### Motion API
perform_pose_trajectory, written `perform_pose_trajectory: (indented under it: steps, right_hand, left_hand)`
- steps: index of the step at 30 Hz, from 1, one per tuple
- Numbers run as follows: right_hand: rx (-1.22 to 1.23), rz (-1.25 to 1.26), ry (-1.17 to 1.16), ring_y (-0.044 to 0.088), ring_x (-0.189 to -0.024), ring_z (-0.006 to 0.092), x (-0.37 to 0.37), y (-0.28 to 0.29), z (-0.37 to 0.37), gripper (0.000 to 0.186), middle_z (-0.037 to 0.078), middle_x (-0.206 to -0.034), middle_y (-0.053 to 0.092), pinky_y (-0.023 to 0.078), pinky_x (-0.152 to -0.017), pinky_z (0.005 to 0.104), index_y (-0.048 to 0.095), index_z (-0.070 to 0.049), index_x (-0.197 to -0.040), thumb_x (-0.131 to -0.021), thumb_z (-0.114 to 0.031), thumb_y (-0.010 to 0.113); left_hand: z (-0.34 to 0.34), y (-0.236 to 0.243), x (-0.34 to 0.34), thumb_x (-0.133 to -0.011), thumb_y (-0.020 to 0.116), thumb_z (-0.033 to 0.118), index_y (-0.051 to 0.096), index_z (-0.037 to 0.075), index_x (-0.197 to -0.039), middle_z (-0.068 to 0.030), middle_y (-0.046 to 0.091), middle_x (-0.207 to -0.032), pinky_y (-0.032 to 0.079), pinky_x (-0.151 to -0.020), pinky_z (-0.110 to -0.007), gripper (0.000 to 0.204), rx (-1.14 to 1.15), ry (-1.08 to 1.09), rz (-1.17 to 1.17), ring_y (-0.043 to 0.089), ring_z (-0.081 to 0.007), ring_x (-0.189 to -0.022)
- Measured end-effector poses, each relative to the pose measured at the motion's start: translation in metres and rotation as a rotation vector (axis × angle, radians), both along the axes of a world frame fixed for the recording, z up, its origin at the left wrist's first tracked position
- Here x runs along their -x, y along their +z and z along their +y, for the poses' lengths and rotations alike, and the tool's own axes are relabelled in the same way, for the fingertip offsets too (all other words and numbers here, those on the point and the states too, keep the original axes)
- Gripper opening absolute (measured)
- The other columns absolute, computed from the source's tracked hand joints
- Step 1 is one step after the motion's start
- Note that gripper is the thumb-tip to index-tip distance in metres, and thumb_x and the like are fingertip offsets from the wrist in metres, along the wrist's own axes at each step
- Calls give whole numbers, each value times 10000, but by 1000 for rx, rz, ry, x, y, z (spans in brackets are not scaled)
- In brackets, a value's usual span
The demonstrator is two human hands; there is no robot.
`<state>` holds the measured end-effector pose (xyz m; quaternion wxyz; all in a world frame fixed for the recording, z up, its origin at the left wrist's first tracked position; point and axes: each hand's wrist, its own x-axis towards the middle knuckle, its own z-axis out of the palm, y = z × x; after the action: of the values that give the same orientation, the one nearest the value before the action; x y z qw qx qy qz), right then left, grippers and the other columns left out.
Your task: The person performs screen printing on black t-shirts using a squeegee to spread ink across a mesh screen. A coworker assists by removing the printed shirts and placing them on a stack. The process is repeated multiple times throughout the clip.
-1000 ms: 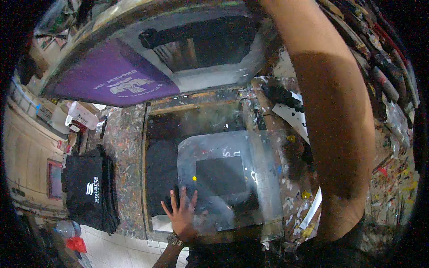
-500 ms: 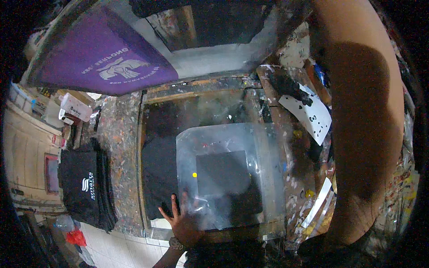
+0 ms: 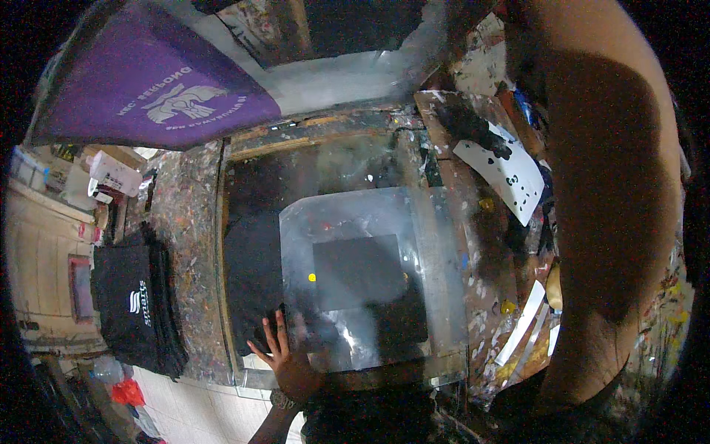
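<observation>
My left hand (image 3: 296, 370), wearing a wristwatch, rests palm down with fingers spread at the near left corner of a clear plastic sheet (image 3: 299, 218). The sheet lies over black fabric (image 3: 251, 259) on a framed board. Through it shows a darker rectangle (image 3: 355, 270), with a small yellow dot (image 3: 312, 277) beside its left edge. My right forearm (image 3: 614, 192) rises along the right side. Its hand is beyond the top of the picture, so its grip is hidden. A large screen frame with a purple printed panel (image 3: 163, 89) stands tilted up behind the board.
Stacked black printed fabric pieces (image 3: 118, 296) lie left of the board. Behind them stands a whitish plastic jug (image 3: 117, 176). On the paint-stained right side are a white sheet with black spots (image 3: 503, 177) and white strips (image 3: 521, 322). Tiled floor (image 3: 196, 403) shows at lower left.
The whole view has shifted slightly, so things sit a little further left and up. My left hand keeps its place against the plastic sheet, and the raised frame looks unmoved.
</observation>
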<state>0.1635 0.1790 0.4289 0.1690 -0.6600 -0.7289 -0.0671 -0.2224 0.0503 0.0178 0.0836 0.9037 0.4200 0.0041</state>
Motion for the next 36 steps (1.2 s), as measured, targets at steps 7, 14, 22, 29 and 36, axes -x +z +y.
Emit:
perform_pose_trajectory:
  steps: [7, 14, 22, 29, 36]
  right_hand:
    - [10, -35, -65, 623, -1124, 361, 4, 5, 13, 682, 247, -1215, 630, 474, -1002, 488, 690, -42, -1269, -993, -618, 453]
    - [-104, -113, -267, 724, -834, 387, 37, -23, -2, 804, 258, -918, 728, 564, -833, 475, 741, -22, -1121, -912, -757, 492]
    - [-242, -126, -307, 573, -871, 273, 182, -228, -214, 545, 84, -947, 607, 394, -781, 465, 661, -107, -987, -812, -618, 733]
    - [39, 170, -358, 564, -1056, 275, 229, -349, -258, 565, 44, -1237, 649, 397, -843, 529, 714, -110, -1150, -767, -513, 815]
    - [182, 209, -350, 547, -1108, 278, 233, -357, -257, 550, 40, -1274, 650, 391, -870, 526, 713, -115, -1204, -783, -454, 818]
  left_hand:
    - [-27, -31, -30, -1004, 511, 388, 487, 118, -1525, -176, 236, -1702, -22, -1179, -745, 588, -121, 39, -451, 88, -470, -1576]
    - [-12, 98, -116, -1014, 598, 80, 674, 32, -1091, -129, 744, -1110, 504, -1009, -408, 118, 593, -85, -1333, 676, -255, -1088]
    - [12, 115, 28, -1008, 638, 376, 470, 38, -1374, -126, 635, -1039, 621, -851, -454, 526, 847, 525, -1588, 679, -284, -938]
    - [9, 33, 64, -1027, 639, 385, 489, -32, -1234, -166, 722, -867, 607, -672, -371, 489, 1060, 728, -862, 733, -260, -709]
    - [15, 32, 78, -1038, 626, 369, 489, -39, -1222, -145, 703, -740, 558, -537, -333, 468, 1089, 657, -682, 695, -199, -608]
